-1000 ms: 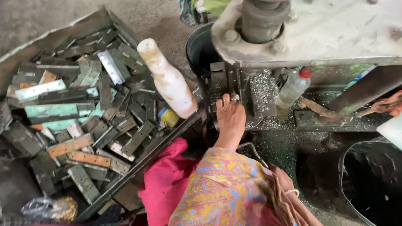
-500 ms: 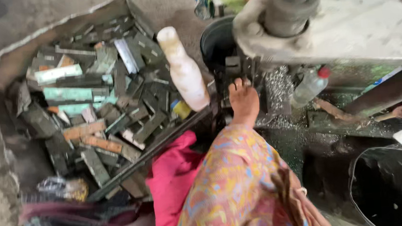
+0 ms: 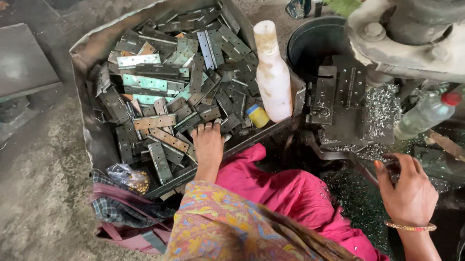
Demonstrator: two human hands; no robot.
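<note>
Two bare hands, left hand (image 3: 208, 143) fingers curled down onto metal hinges (image 3: 171, 91) in dented tray (image 3: 88, 53), right hand (image 3: 408, 189) fingers loosely apart near drill press (image 3: 427, 29), holding nothing visible.

Tall white plastic bottle (image 3: 272, 76) beyond the left hand, small clear red-capped bottle (image 3: 426, 114) above the right hand, black round bucket (image 3: 313, 43) farther off

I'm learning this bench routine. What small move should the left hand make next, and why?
Probably close the fingers on one hinge plate and lift it: the left hand lies open on the pile in the tray, holding nothing, while the right hand rests by the machine.
</note>
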